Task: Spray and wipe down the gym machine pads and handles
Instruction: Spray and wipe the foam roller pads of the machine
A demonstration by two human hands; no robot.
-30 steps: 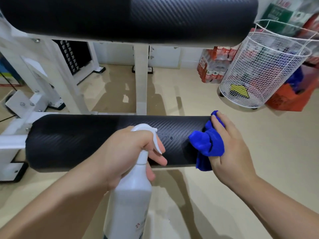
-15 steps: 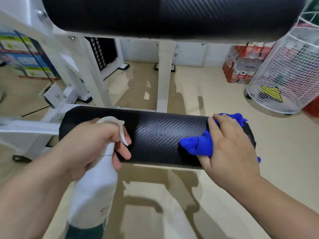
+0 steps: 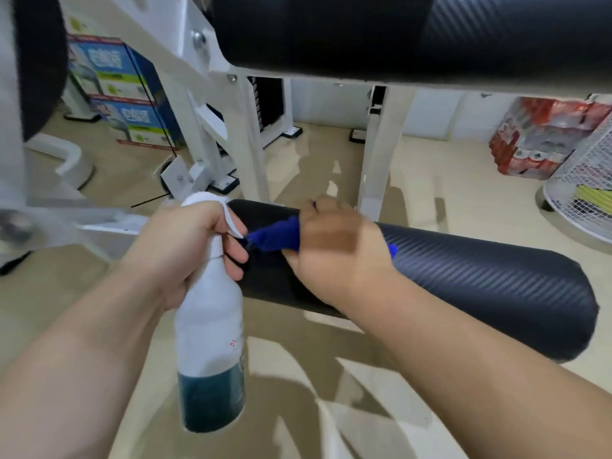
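Head view, right hand pressing blue cloth onto black roller pad, fingers curled over it, left hand gripping spray bottle just beside the cloth

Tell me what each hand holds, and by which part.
Left hand grips the spray bottle at its neck, below the trigger. Right hand holds the bunched blue cloth against the lower pad.

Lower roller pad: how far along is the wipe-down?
Done: the blue cloth has swept the lower pad from its right end to near its left. In hand: the right hand holds it there; the left hand grips the spray bottle. Left: probably the upper pad; no handles in view.
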